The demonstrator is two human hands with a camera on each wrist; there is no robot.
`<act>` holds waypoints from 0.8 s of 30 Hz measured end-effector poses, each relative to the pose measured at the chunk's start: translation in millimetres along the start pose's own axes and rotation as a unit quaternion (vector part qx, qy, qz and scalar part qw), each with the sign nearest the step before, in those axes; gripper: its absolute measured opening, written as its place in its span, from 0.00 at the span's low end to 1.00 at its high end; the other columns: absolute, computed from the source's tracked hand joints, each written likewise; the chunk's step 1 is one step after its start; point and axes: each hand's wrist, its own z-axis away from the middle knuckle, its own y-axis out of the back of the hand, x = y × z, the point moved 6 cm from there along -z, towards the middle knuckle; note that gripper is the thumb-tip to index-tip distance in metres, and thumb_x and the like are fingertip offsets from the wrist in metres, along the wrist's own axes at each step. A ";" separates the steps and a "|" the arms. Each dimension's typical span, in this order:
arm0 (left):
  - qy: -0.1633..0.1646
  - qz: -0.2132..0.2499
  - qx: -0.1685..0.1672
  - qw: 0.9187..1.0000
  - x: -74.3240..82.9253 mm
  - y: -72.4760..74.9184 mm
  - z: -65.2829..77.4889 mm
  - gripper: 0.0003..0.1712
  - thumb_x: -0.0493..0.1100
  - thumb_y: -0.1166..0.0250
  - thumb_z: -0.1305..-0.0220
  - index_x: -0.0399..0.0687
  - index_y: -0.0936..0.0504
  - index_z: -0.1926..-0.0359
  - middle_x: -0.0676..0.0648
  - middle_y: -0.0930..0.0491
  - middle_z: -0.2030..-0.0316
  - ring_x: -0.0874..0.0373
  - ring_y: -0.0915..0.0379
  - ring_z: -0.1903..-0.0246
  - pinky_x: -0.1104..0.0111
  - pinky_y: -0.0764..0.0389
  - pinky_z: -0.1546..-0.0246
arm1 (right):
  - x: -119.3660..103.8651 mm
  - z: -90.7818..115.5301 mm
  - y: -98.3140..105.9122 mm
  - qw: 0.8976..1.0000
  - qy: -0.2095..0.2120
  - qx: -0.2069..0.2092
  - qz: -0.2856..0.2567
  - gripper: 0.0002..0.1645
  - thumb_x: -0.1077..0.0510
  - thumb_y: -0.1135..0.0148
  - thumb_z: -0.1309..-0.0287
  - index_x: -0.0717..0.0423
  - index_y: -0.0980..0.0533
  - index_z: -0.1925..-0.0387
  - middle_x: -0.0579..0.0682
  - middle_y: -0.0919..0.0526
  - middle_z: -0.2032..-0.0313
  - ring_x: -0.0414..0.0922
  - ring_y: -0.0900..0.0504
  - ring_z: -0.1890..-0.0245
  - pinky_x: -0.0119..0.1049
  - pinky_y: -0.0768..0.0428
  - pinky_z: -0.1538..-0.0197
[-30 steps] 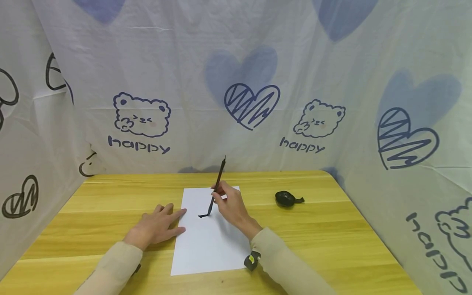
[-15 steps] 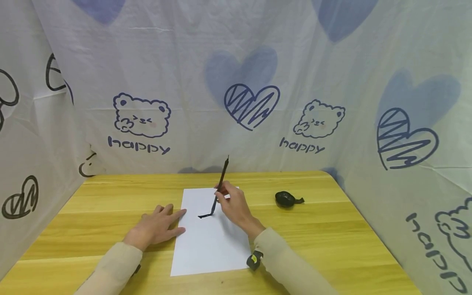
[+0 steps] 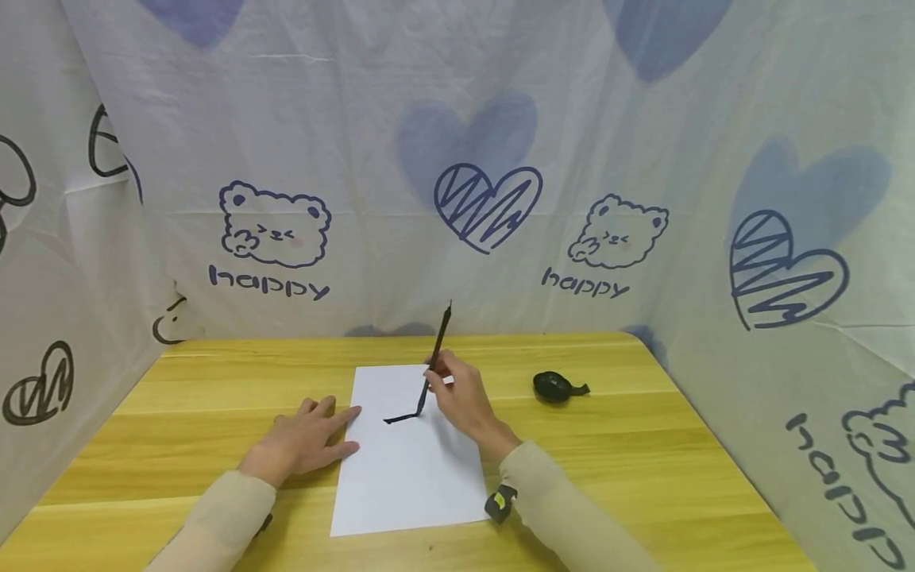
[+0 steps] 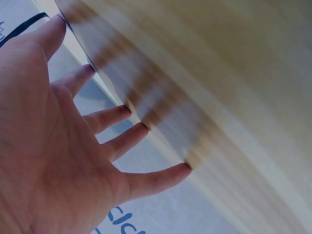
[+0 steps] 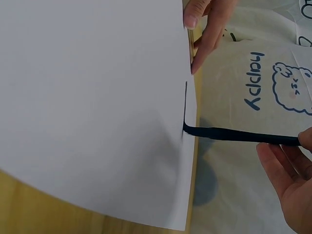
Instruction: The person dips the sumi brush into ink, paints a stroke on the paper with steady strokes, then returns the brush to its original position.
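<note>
Here, right hand point(image 3: 466, 400) pinches brush point(image 3: 442, 334), paper point(image 3: 411, 481) beneath; left hand point(image 3: 303, 439) spread at its edge.

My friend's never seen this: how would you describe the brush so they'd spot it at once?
On the yellow table lies a white sheet. Over it, the right hand holds the brush, tip at the end of a black stroke. Unlike the rounded black dish right of the sheet, it is long and thin.

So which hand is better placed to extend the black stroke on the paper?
The right, most likely. The right hand pinches the brush, whose tip touches the paper at the end of the black stroke. The left hand holds no tool and rests at the paper's left edge.
</note>
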 end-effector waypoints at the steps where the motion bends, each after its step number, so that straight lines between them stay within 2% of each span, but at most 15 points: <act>1: 0.000 0.000 0.000 1.000 -0.1 0.0 -0.1 0.41 0.69 0.43 0.29 0.55 0.33 0.23 0.29 0.37 0.26 0.25 0.39 0.30 0.20 0.33 0.47 | 0.1 0.1 0.7 1.000 0.000 0.001 -0.001 0.07 0.68 0.39 0.32 0.65 0.21 0.54 0.61 0.13 0.63 0.53 0.11 0.62 0.24 0.15 0.62; 7: 0.003 -0.002 -0.002 1.000 -0.4 0.0 -0.3 0.41 0.70 0.43 0.29 0.56 0.33 0.23 0.30 0.37 0.26 0.25 0.39 0.30 0.20 0.33 0.46 | 2.1 1.1 4.1 1.000 -0.005 0.006 -0.002 0.07 0.68 0.39 0.32 0.64 0.21 0.54 0.60 0.13 0.64 0.52 0.12 0.62 0.23 0.15 0.62; 14: 0.002 -0.001 -0.003 1.000 0.7 0.7 0.5 0.41 0.69 0.43 0.28 0.55 0.33 0.23 0.29 0.36 0.26 0.25 0.39 0.30 0.19 0.34 0.46 | 6.1 2.0 7.3 1.000 -0.012 0.008 -0.012 0.07 0.68 0.39 0.32 0.65 0.21 0.54 0.66 0.14 0.62 0.54 0.12 0.61 0.25 0.14 0.61; 24: 0.000 0.000 0.000 1.000 1.2 1.3 1.4 0.41 0.69 0.43 0.29 0.55 0.33 0.23 0.30 0.36 0.26 0.24 0.39 0.30 0.19 0.34 0.46 | 8.7 2.6 13.7 1.000 -0.013 0.014 -0.001 0.07 0.67 0.39 0.31 0.63 0.21 0.53 0.61 0.13 0.63 0.52 0.12 0.62 0.26 0.13 0.61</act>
